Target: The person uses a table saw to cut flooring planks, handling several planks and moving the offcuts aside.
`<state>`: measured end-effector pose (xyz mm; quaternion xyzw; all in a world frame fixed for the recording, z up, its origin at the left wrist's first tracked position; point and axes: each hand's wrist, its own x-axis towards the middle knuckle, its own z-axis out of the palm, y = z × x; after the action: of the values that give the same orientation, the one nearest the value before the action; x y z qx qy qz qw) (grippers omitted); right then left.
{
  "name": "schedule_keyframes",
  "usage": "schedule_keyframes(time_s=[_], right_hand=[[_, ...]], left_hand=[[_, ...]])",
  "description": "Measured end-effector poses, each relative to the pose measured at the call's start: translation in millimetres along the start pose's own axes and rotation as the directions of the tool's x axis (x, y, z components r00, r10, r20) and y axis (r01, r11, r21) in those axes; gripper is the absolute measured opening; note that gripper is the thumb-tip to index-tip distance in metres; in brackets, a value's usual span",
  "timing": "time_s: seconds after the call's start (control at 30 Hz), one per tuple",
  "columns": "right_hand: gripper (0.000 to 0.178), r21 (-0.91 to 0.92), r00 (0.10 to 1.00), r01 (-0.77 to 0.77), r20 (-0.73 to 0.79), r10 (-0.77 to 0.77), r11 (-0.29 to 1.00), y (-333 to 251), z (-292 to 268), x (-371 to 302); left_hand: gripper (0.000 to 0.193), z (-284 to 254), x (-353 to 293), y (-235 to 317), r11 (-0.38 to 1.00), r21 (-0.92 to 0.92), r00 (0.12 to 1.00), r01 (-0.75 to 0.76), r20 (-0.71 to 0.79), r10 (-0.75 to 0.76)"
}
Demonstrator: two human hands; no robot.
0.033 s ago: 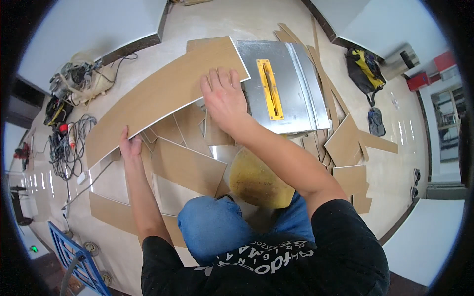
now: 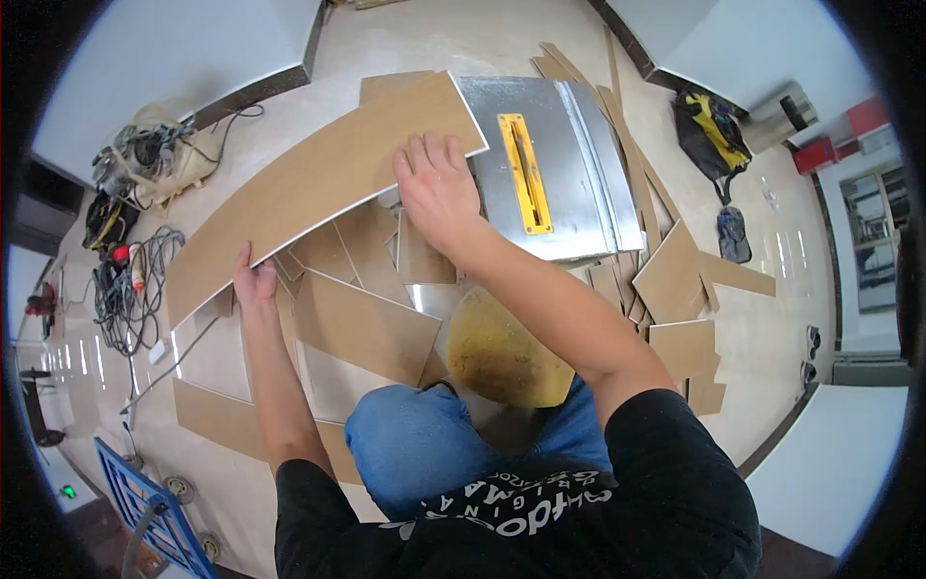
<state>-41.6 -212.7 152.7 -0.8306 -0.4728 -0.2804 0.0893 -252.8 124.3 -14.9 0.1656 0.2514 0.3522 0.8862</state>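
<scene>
A long tan board (image 2: 309, 174) with a white edge slants up to the right, its far right end lying over the left part of a metal saw table (image 2: 502, 198). Near its lower left end my left hand (image 2: 255, 280) is closed on the near edge, thumb on top and the other fingers mostly hidden beneath. My right hand (image 2: 439, 198) holds the board near its right end, fingers laid over the top face and palm at the near edge. The yellow slotted insert (image 2: 526, 179) in the saw table lies right of the board, apart from it.
Several board offcuts (image 2: 367, 323) cover the floor under the board; more offcuts (image 2: 675, 275) lie right of the saw. A worn yellow rounded piece (image 2: 506, 352) sits by my knees. Coiled cables (image 2: 135, 289), a blue wheeled cart (image 2: 154, 507) and a black-yellow bag (image 2: 714, 140) stand around.
</scene>
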Motion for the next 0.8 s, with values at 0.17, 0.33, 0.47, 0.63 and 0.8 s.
schedule_keyframes(time_s=[0.17,0.33,0.47,0.63,0.8], right_hand=[[0.032,-0.082,0.993,-0.085,-0.090,0.078,0.993,60,61,-8],[0.027,-0.028,0.988,-0.148,-0.036,0.147,0.989,84,87,-14],[0.026,0.035,0.971,-0.228,-0.061,0.230,0.973,91,91,-16],[0.025,0.100,0.957,-0.272,-0.075,0.279,0.957,91,88,-16],[0.024,0.086,0.952,-0.293,-0.070,0.299,0.952,98,93,-27]], left_hand=[[0.032,24,41,-59,0.999,0.028,0.996,0.021,-0.089,-0.018],[0.029,39,67,-85,0.989,0.101,0.988,0.112,-0.113,-0.100],[0.024,40,80,-102,0.985,0.056,0.978,0.164,-0.144,-0.154],[0.023,23,90,-97,0.982,0.067,0.977,0.179,-0.130,-0.169],[0.019,30,82,-122,0.978,0.070,0.974,0.196,-0.127,-0.186]])
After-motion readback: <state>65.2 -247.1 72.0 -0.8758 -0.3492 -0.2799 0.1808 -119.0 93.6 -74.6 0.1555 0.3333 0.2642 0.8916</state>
